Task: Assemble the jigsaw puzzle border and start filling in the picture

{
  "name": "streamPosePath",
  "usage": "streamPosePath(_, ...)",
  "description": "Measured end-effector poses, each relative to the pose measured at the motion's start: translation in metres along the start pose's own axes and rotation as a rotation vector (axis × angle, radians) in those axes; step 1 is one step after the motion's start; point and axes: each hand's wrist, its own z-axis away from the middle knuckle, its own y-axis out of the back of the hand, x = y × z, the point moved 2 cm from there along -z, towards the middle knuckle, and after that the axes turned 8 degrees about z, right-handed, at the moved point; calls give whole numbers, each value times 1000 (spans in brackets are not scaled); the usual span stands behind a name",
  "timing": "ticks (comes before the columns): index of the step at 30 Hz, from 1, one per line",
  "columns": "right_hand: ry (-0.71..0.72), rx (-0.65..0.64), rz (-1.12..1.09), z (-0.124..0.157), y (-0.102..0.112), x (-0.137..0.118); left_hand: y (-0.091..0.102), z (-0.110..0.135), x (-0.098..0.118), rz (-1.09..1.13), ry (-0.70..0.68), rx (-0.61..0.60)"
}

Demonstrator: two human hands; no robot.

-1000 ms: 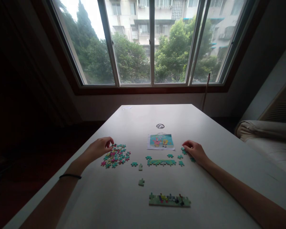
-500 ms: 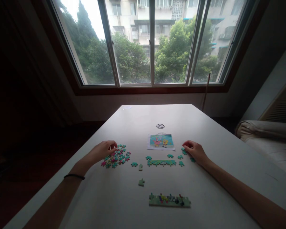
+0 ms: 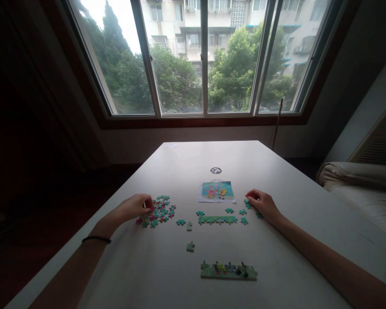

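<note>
Puzzle pile (image 3: 161, 212) on a white surface (image 3: 141, 270), left hand (image 3: 135, 206) at its edge.
Its fingers curl nearly together, like those of the right hand (image 3: 264, 205) by loose pieces (image 3: 242, 212); any hold is hidden. Lifting single pieces lightly should spare the pile.

Daylight comes through the window (image 3: 204, 58), the sky (image 3: 127, 17) there burnt white, leaving the rest dim and the left side nearly black; the table (image 3: 148, 262) gleams toward its far end and greys nearer, small pieces (image 3: 161, 211) look soft, the edges stretch
</note>
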Motion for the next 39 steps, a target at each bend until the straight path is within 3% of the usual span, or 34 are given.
streamPosePath(8,-3,-1,0,1,3,-3,-1,2,-2,24,17,-21)
streamPosePath(16,6,12,8,0,2,-1,15,8,0,83,-10,-68)
streamPosePath(22,11,4,2,-1,0,3,11,0,-2,75,-33,71)
streamPosePath(28,9,5,7,0,2,0,-3,-6,-5,80,-59,99)
streamPosePath(39,-7,-7,-11,0,0,2,18,-3,-21,109,-64,208)
